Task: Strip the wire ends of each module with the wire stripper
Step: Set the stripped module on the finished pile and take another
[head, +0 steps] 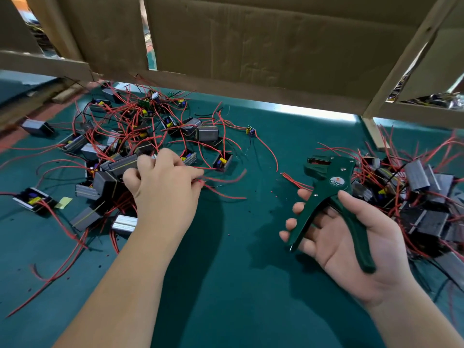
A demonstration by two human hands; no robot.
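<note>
My right hand (pixel 351 237) holds a green wire stripper (pixel 329 197) with its handles spread apart and its jaws pointing up and away from me. My left hand (pixel 160 182) reaches into the left pile of small grey modules (pixel 105 182) and pinches several red wires (pixel 218 182) that trail off to the right. A second pile of modules with red wires (pixel 421 194) lies behind and to the right of the stripper. No wire sits in the stripper's jaws.
The work surface is a green mat (pixel 233 272). A cardboard wall on a wooden frame (pixel 251 46) closes off the far side, with a wooden post (pixel 376 131) at the right. Small red bits of insulation (pixel 273 190) dot the mat between my hands.
</note>
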